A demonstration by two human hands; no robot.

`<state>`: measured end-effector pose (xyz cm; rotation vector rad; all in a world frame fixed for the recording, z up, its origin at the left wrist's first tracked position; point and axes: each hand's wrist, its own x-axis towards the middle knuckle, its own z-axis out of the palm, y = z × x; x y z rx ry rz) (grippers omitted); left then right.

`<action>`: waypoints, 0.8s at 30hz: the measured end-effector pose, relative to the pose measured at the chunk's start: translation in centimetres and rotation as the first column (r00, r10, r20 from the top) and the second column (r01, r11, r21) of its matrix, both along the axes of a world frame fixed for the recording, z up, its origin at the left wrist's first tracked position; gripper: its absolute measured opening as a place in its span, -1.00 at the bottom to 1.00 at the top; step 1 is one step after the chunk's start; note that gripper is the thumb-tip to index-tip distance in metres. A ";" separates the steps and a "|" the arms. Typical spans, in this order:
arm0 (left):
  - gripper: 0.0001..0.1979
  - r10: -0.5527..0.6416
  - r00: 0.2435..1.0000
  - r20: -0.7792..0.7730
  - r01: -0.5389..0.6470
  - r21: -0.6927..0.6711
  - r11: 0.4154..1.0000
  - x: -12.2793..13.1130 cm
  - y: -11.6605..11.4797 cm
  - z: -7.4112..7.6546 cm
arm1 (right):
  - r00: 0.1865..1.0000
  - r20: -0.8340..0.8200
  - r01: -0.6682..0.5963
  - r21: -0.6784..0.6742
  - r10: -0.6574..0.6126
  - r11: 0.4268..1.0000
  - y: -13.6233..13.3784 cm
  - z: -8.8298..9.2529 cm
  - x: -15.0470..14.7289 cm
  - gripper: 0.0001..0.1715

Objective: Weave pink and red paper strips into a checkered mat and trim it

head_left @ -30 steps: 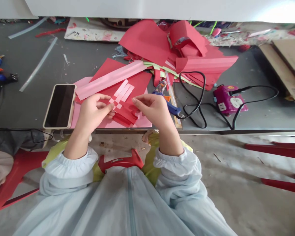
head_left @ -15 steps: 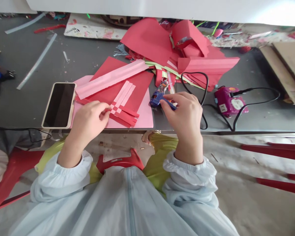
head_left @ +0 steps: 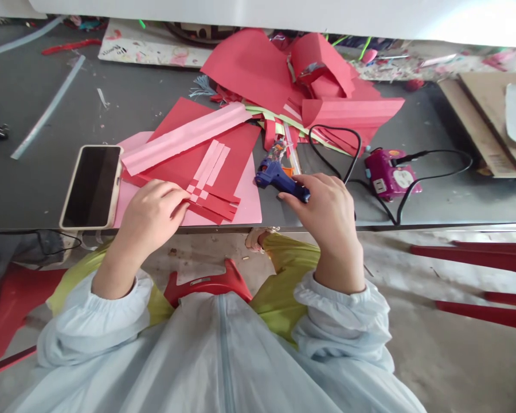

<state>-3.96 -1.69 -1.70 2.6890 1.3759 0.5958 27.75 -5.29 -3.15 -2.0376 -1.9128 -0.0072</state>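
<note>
My left hand [head_left: 155, 215] pinches the left edge of a small woven piece of pink and red paper strips [head_left: 202, 192]. Pink strips run up from the checkered weave and red strips spread to its right. Beneath it lie a red paper sheet [head_left: 238, 155] and a pink sheet [head_left: 251, 201]. On the right, my right hand [head_left: 329, 209] has its thumb and fingers around the handle end of a blue glue gun [head_left: 279, 176], which lies on the table with its nozzle end pointing away. The fingertips under the handle are partly hidden.
A phone [head_left: 92, 186] lies left of the paper. Behind are a folded pink strip [head_left: 184, 137] and piled red paper [head_left: 249, 71]. A purple box [head_left: 393, 175] with a black cord [head_left: 445, 152] stands right, near cardboard [head_left: 485, 126]. The table's front edge runs close by.
My right hand has slid down and right, from the glue gun's body to its handle end, uncovering more of it. My left hand still pinches the woven paper. The view has shifted slightly.
</note>
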 end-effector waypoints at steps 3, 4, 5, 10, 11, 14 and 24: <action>-0.81 -0.043 0.999 -0.024 0.044 0.040 0.998 0.4 0.0 -0.1 | 0.999 -0.033 0.026 0.019 -0.025 0.999 0.3 -0.1 -0.2 -0.54; -0.80 -0.060 0.998 -0.028 0.061 0.054 0.997 0.5 0.0 -0.1 | 0.999 -0.031 0.028 0.012 -0.027 1.000 0.5 -0.1 -0.3 -0.53; -0.80 -0.078 0.996 -0.030 0.080 0.069 0.994 0.7 0.0 -0.2 | 0.999 -0.020 0.027 -0.003 -0.027 1.000 0.6 -0.1 -0.3 -0.52; -0.82 -0.131 0.991 -0.038 0.135 0.103 0.986 1.3 0.0 -0.3 | 0.999 0.042 0.018 -0.080 -0.015 0.997 1.5 0.3 -0.9 -0.50; -0.82 -0.139 0.990 -0.033 0.142 0.107 0.984 1.4 0.1 -0.4 | 0.999 0.050 0.021 -0.095 -0.017 0.995 1.7 0.5 -1.0 -0.49; -0.84 -0.156 0.988 -0.011 0.156 0.142 0.977 1.4 0.1 -0.5 | 0.995 0.094 0.028 -0.143 -0.015 0.989 2.1 0.7 -1.3 -0.47; -0.88 -0.312 0.950 -0.021 0.306 0.258 0.916 2.9 -0.9 0.1 | 0.992 0.127 0.001 -0.177 0.022 0.984 2.3 0.9 -1.7 -0.54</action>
